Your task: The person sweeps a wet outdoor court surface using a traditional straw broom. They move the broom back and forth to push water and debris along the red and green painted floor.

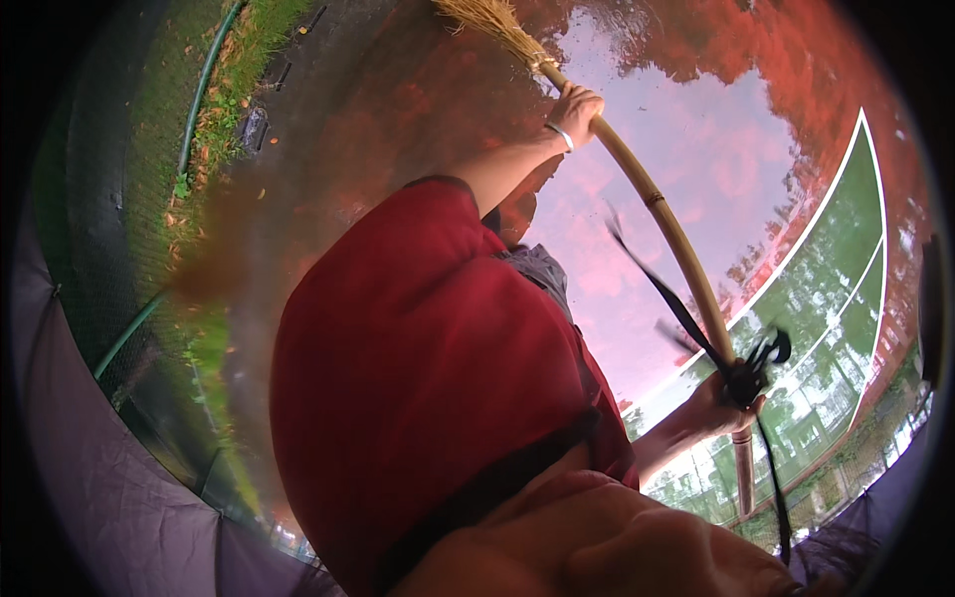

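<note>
A broom with a long bamboo handle (pixel 690 257) crosses the head view, bent by the lens; its straw bristles (pixel 492 26) lie at the top edge. My left hand (pixel 578 116), with a pale band at the wrist, is closed round the handle just below the bristles. Farther along, my right hand (pixel 735 407) grips the handle near its other end, partly hidden by a black knotted strap (pixel 746 380). Loose black ends hang from this strap; whether it is tied to the handle or to something else, I cannot tell. My red shirt fills the middle.
Wet, reflective red court surface (pixel 418 97) lies around me, with a white-edged green area (pixel 835 261) at the right. At the left are grass (pixel 261 30) with fallen leaves, a green pipe (pixel 203 82) and wire mesh. Grey fabric (pixel 127 477) spans the lower-left rim.
</note>
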`<state>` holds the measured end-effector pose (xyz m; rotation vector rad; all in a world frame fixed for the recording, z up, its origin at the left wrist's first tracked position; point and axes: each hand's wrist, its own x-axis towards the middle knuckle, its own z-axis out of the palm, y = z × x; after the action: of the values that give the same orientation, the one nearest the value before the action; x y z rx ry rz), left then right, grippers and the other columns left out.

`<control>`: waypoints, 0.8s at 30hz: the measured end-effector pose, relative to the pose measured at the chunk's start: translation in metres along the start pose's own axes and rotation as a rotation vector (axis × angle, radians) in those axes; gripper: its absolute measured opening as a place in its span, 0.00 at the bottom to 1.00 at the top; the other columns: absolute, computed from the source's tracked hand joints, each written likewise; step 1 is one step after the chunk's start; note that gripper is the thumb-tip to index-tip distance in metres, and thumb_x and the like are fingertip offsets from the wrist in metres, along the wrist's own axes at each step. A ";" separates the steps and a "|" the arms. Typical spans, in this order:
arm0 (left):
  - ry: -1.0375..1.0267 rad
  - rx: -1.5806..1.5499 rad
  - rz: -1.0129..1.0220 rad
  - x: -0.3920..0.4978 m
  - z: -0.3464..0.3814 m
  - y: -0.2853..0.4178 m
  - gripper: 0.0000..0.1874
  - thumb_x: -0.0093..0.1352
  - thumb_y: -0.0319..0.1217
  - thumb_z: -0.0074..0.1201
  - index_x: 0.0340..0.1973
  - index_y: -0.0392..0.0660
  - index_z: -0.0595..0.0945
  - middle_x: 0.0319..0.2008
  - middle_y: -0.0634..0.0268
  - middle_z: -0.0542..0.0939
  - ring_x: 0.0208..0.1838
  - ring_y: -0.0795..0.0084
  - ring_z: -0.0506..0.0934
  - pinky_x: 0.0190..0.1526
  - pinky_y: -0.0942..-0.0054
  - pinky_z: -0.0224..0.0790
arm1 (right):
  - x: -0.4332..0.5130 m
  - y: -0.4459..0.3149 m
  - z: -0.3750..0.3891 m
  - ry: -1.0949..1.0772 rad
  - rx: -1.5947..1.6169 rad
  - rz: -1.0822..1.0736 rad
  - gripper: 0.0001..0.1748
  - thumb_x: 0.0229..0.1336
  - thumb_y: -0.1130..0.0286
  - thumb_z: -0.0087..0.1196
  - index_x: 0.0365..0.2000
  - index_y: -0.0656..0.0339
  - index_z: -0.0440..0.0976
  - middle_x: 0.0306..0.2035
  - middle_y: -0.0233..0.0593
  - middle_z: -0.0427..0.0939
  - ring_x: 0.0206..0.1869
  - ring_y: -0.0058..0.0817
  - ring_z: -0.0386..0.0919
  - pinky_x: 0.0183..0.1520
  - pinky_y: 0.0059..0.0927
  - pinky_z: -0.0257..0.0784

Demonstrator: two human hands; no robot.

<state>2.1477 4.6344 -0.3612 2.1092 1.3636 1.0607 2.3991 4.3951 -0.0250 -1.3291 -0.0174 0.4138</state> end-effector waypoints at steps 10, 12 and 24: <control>-0.984 0.028 -0.476 -0.099 -0.072 0.042 0.13 0.50 0.43 0.58 0.19 0.47 0.81 0.25 0.52 0.80 0.33 0.51 0.80 0.35 0.53 0.71 | 0.133 -0.003 0.073 -0.863 0.360 0.211 0.16 0.56 0.62 0.46 0.15 0.51 0.62 0.11 0.25 0.61 0.13 0.18 0.59 0.18 0.24 0.63; -0.977 0.093 -0.507 -0.082 -0.072 0.045 0.12 0.49 0.42 0.59 0.20 0.47 0.81 0.27 0.52 0.81 0.36 0.51 0.80 0.37 0.53 0.72 | 0.170 0.024 0.097 -0.921 0.445 0.304 0.18 0.59 0.60 0.44 0.14 0.49 0.59 0.11 0.22 0.60 0.13 0.16 0.57 0.20 0.20 0.64; -0.514 0.123 -0.016 0.220 0.113 0.011 0.06 0.47 0.33 0.58 0.20 0.48 0.82 0.22 0.55 0.80 0.32 0.54 0.79 0.38 0.55 0.71 | 0.248 -0.021 0.118 -0.484 0.381 -0.093 0.14 0.51 0.62 0.47 0.16 0.53 0.59 0.14 0.28 0.60 0.17 0.22 0.59 0.26 0.28 0.58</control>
<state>2.2931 4.8336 -0.3418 2.2419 1.2039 0.3850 2.6061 4.5774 -0.0307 -0.8279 -0.3842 0.6183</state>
